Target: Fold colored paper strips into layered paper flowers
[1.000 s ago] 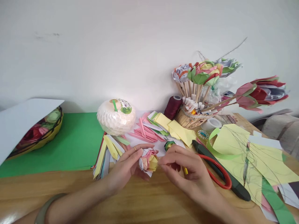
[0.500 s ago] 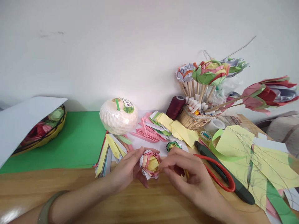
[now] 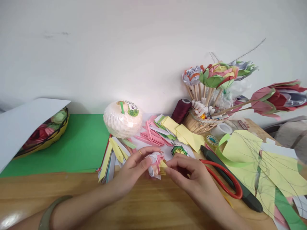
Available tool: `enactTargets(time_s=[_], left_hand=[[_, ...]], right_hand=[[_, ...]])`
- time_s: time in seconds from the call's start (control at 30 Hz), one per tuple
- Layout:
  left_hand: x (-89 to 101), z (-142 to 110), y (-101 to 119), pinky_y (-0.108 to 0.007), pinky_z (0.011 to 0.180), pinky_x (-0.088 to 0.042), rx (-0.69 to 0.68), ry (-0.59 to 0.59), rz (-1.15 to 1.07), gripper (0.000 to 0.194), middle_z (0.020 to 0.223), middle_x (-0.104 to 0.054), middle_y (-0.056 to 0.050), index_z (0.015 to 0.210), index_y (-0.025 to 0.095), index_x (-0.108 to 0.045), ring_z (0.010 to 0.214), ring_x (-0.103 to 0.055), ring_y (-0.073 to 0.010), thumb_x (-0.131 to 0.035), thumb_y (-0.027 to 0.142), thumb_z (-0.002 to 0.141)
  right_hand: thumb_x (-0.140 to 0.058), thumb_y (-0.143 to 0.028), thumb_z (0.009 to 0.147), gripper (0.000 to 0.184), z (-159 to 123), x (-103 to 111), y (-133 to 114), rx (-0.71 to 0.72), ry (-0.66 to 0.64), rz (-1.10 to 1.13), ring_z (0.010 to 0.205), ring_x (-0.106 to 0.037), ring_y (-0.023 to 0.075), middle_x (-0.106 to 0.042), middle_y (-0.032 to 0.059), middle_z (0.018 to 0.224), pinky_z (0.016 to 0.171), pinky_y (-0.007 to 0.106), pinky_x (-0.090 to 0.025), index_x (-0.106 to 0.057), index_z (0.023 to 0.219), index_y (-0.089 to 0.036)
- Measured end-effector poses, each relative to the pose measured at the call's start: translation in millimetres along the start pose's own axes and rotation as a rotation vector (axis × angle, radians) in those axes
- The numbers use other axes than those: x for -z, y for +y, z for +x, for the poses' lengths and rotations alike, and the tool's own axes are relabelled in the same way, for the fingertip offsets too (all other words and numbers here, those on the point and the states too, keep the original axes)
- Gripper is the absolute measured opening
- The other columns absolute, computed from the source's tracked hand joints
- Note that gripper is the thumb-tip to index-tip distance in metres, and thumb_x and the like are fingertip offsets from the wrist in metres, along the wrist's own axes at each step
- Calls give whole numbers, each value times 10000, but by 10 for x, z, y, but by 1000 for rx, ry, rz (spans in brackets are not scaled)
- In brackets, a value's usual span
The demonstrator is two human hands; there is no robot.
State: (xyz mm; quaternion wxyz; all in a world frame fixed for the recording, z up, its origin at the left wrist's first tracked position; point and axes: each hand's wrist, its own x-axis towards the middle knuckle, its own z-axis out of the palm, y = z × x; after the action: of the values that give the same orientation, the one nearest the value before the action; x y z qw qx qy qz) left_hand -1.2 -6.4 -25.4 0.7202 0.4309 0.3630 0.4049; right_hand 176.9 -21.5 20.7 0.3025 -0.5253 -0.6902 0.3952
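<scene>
Between my hands, above the near part of the table, is a small paper flower (image 3: 155, 166) with white outer petals, pink ones inside and a yellow centre facing right. My left hand (image 3: 135, 164) wraps its white outer side, thumb on the near face. With thumb and index finger, my right hand (image 3: 189, 174) pinches at the yellow centre. Just behind my right fingers lies a second small paper flower (image 3: 179, 150), green and partly hidden. Folded strips of pink paper (image 3: 151, 137) and yellow paper pieces (image 3: 189, 134) lie farther back.
A red loop handle (image 3: 237, 188) and a long dark green tool (image 3: 249, 198) lie right of my right hand, beside wire-strewn yellow paper (image 3: 275, 172). Behind stand a basket (image 3: 195, 123) of stemmed paper flowers, a maroon thread spool (image 3: 181, 111) and a wrapped coconut (image 3: 122, 121).
The flower has turned so its yellow centre faces right instead of toward me. My left thumb has come over its white petals, and my right fingertips now pinch the yellow centre.
</scene>
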Motion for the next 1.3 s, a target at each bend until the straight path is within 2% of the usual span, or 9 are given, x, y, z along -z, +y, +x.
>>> enactTargets(time_s=[0.07, 0.27, 0.47, 0.6, 0.83, 0.9, 1.1, 1.17, 1.3], left_hand=[[15, -3, -14, -244, 824, -447, -36, -25, 53, 263, 1100, -618, -21, 1057, 278, -636, 1007, -549, -181, -582, 366, 815], [20, 16, -23, -257, 864, -423, -57, -23, 43, 244, 1098, -617, -15, 1064, 280, -622, 1024, -544, -179, -568, 333, 832], [0, 1, -6, -275, 815, -460, -41, -12, -4, 267, 1024, -650, -30, 1067, 249, -608, 902, -600, -172, -601, 313, 808], [-19, 0, 22, -292, 793, -469, -28, -16, 15, 277, 877, -685, -37, 1076, 233, -602, 806, -626, -173, -599, 303, 808], [-21, 6, 25, -263, 792, -467, -54, 7, 25, 272, 989, -657, -34, 1024, 236, -635, 928, -581, -188, -658, 290, 758], [-14, 7, 17, -264, 794, -464, -59, 19, 29, 268, 976, -654, -34, 1024, 234, -634, 925, -579, -188, -655, 285, 762], [5, 3, -5, -270, 801, -457, -84, 45, 42, 261, 1032, -637, -42, 1031, 233, -634, 968, -558, -198, -643, 276, 773], [6, 5, -3, -269, 809, -453, -90, 42, 34, 259, 1034, -639, -43, 1027, 229, -636, 966, -561, -195, -646, 267, 772], [-4, 16, 11, -268, 803, -457, -85, 46, 14, 261, 1012, -647, -46, 1013, 221, -643, 965, -568, -201, -664, 254, 755]], right_hand=[[-524, -198, 813, 189, 0, -19, 8, -8, 22, -19, 550, -473, 113, -540, -5, 608, 511, 215, -361, -640, 667, -166], [-475, -98, 770, 186, -4, -48, 31, 61, 102, -96, 520, -461, 100, -534, -12, 604, 487, 202, -347, -625, 681, -163], [-481, -104, 771, 196, -27, -36, 16, 120, 150, -160, 512, -461, 106, -529, -10, 599, 481, 210, -350, -656, 716, -173], [-496, -119, 780, 193, -23, -37, 2, 111, 128, -172, 497, -459, 108, -531, -6, 578, 471, 213, -358, -661, 696, -172], [-477, -113, 795, 192, -43, -107, 56, 190, 242, -286, 498, -456, 110, -524, 10, 605, 468, 223, -351, -641, 707, -162], [-464, -122, 806, 202, -47, -90, 43, 189, 228, -264, 502, -458, 113, -520, 13, 611, 471, 225, -353, -648, 732, -155], [-448, -184, 860, 274, 0, 26, -19, 89, 37, -90, 591, -522, 142, -586, 27, 621, 549, 239, -399, -663, 692, -165], [-474, -176, 843, 247, 12, 36, -16, 69, 39, -89, 569, -516, 138, -595, 22, 616, 531, 236, -394, -674, 699, -170], [-501, -143, 803, 207, 2, -9, 21, 115, 143, -179, 510, -492, 121, -561, 7, 582, 483, 225, -375, -681, 705, -175]])
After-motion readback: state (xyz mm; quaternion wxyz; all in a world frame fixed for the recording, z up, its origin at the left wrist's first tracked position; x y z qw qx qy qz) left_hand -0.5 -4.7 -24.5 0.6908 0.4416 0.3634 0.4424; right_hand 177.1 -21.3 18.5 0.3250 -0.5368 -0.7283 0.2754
